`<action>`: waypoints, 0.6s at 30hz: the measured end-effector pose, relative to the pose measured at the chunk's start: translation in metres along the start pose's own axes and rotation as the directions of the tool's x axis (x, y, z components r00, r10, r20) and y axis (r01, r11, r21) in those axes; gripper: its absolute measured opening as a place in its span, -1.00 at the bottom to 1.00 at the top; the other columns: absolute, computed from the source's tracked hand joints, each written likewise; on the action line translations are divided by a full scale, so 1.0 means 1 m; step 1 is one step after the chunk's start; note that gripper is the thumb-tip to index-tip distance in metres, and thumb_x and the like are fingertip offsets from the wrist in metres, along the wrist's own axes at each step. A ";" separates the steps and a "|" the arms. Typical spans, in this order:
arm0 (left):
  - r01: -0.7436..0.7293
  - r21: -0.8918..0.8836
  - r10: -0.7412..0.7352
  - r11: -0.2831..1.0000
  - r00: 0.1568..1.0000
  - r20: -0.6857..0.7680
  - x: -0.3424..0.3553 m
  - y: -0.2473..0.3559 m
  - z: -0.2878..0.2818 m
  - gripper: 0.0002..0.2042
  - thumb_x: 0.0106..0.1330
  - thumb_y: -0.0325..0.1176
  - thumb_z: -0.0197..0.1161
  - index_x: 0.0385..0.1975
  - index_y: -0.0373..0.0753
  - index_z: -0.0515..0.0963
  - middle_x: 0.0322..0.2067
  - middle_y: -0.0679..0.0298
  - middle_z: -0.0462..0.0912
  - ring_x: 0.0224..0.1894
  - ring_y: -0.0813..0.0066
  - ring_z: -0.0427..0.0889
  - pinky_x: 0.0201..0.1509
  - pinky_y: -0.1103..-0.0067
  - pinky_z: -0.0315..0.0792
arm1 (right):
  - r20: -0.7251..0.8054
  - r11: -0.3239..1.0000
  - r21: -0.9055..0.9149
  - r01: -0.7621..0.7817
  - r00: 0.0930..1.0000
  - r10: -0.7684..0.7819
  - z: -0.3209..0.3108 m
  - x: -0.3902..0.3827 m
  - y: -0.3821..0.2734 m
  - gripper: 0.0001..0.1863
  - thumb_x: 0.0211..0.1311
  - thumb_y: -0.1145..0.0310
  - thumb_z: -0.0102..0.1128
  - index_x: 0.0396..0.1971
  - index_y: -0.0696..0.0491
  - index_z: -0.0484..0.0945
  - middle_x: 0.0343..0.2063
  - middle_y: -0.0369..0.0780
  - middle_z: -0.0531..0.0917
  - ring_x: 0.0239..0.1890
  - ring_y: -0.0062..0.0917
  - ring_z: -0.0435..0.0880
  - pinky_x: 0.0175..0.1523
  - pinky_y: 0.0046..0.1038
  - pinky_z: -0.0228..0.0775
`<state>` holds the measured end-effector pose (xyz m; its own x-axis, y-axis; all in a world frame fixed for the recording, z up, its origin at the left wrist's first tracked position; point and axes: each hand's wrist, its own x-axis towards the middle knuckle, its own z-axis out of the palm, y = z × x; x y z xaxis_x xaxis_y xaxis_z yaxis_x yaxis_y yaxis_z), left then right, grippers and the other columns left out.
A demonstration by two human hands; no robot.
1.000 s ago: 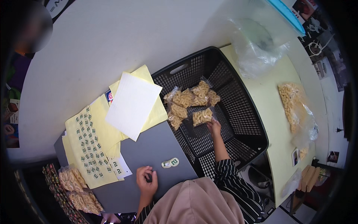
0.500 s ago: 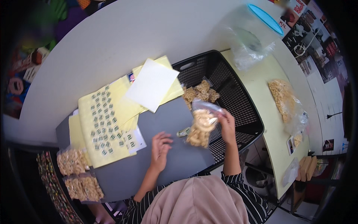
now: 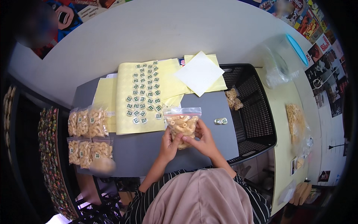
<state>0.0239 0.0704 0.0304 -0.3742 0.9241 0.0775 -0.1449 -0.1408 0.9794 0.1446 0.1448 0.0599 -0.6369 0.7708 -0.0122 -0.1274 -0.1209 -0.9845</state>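
Observation:
A clear zip bag of ring-shaped snacks (image 3: 182,125) stands upright between my two hands, over the grey table (image 3: 149,149). My left hand (image 3: 170,143) grips its lower left side, and my right hand (image 3: 203,140) its lower right, both thumbs on the near face. No label shows on that face. Beyond the bag lies a yellow sheet (image 3: 125,97) bearing rows of small round stickers (image 3: 143,93). A small pale object with dark marks (image 3: 220,121) rests on the table to the right of my right hand.
Several labelled snack bags (image 3: 97,121) stand in two rows at the left table edge. A black basket (image 3: 257,108) at the right holds more snack bags (image 3: 233,99). A white sheet (image 3: 200,73) lies at the back. A large snack bag (image 3: 294,123) sits on the pale side table (image 3: 281,156).
The snack bag has moved left, from above the basket's edge to in front of me. My left hand has joined my right on it. My view has turned left.

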 end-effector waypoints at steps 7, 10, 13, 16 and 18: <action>-0.073 -0.152 0.064 0.986 0.996 -0.065 -0.012 0.011 -0.018 -0.58 0.22 -0.36 0.12 0.02 -0.39 0.21 -0.11 0.16 0.41 -0.07 0.50 0.42 -0.01 0.60 0.33 | 0.108 0.988 -0.152 0.038 0.994 -0.022 0.015 -0.004 0.007 -0.33 -0.14 0.36 0.38 -0.02 0.23 0.25 -0.10 -0.14 0.46 -0.05 -0.51 0.45 0.02 -0.45 0.30; -0.075 -0.115 0.068 0.991 0.996 -0.064 -0.013 0.013 -0.026 -0.55 0.19 -0.39 0.15 0.03 -0.39 0.20 -0.11 0.17 0.40 -0.07 0.50 0.42 -0.01 0.60 0.33 | 0.072 0.990 -0.132 0.059 0.996 -0.050 0.028 -0.004 0.007 -0.36 -0.14 0.37 0.38 -0.04 0.24 0.27 -0.13 -0.15 0.47 -0.08 -0.51 0.46 0.02 -0.48 0.29; -0.089 -0.047 0.087 0.995 0.995 -0.053 -0.011 0.014 -0.034 -0.55 0.18 -0.41 0.17 0.03 -0.38 0.21 -0.10 0.18 0.40 -0.07 0.51 0.42 0.00 0.60 0.33 | 0.042 0.963 -0.132 0.236 0.972 -0.232 0.039 -0.004 0.012 -0.39 -0.12 0.40 0.36 -0.05 0.25 0.28 -0.15 -0.15 0.49 -0.09 -0.51 0.47 0.03 -0.49 0.28; -0.077 -0.119 0.067 0.990 0.994 -0.086 -0.012 0.018 -0.034 -0.58 0.18 -0.42 0.16 0.01 -0.37 0.23 -0.10 0.18 0.42 -0.07 0.52 0.42 0.01 0.59 0.33 | -0.015 0.988 -0.054 0.143 0.989 -0.144 0.044 -0.001 0.017 -0.41 -0.06 0.39 0.31 -0.03 0.27 0.27 -0.14 -0.13 0.49 -0.09 -0.51 0.47 0.02 -0.49 0.29; -0.075 -0.186 0.054 0.980 0.992 -0.114 -0.014 0.018 -0.033 -0.60 0.18 -0.43 0.15 0.00 -0.37 0.25 -0.11 0.18 0.43 -0.07 0.52 0.42 0.01 0.60 0.33 | 0.015 0.996 -0.057 0.070 0.998 -0.069 0.043 -0.001 0.024 -0.45 0.00 0.45 0.23 0.02 0.23 0.23 -0.14 -0.17 0.49 -0.11 -0.54 0.48 -0.01 -0.54 0.30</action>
<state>-0.0038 0.0437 0.0405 -0.4839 0.8683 0.1087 -0.2845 -0.2736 0.9188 0.1096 0.1145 0.0443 -0.6378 0.7680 0.0584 -0.1282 -0.0311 -0.9913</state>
